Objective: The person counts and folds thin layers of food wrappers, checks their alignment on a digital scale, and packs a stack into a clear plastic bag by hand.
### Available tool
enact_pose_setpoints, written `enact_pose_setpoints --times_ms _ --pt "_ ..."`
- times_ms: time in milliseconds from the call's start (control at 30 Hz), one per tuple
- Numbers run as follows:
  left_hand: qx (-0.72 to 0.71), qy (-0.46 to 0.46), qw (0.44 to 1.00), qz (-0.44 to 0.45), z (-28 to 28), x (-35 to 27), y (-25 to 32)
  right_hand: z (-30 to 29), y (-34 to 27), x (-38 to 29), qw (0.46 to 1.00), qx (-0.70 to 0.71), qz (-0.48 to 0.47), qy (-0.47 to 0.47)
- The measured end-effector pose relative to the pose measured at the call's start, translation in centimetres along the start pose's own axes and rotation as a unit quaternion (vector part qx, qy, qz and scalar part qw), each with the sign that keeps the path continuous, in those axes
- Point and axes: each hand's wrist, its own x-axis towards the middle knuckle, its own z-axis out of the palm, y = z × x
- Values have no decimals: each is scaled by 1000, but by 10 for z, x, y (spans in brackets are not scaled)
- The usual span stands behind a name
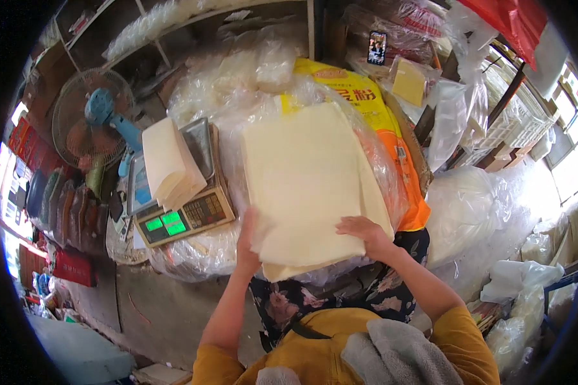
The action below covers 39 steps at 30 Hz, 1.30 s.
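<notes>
A stack of large, thin, cream-coloured sheets (308, 178) lies before me on plastic-wrapped bundles, its lower edges uneven. My left hand (248, 240) is upright at the stack's left edge, somewhat blurred, its fingers against the side of the sheets. Spread over the lower right part of the stack is my right hand (365, 235), fingers apart, touching the top sheet. To the left stands a digital scale (192, 219) with a lit green display. On its metal tray rests a folded pile of similar pale sheets (168, 163).
A blue electric fan (100, 108) stands at the left behind the scale. Beyond the stack lies a yellow and orange printed sack (366, 101). A phone (376, 48) with a lit screen is propped at the back. Large clear plastic bags (462, 211) fill the right side.
</notes>
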Motion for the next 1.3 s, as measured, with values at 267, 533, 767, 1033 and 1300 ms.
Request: enact_pose_setpoints --times_ms 267,533,767,1033,1300 --pt "33 -95 945 -312 19 25 23 2 26 12 888 103 447 28" --pt "371 -188 905 86 53 23 3 7 36 26 904 3 425 46" --pt "391 -235 881 130 41 37 -10 -1 3 43 936 -300 167 -77" --pt "177 -248 951 -48 0 58 -1 -34 46 6 974 -77 152 -149" --pt "314 31 948 -47 58 92 -7 -29 39 65 887 -47 458 31"
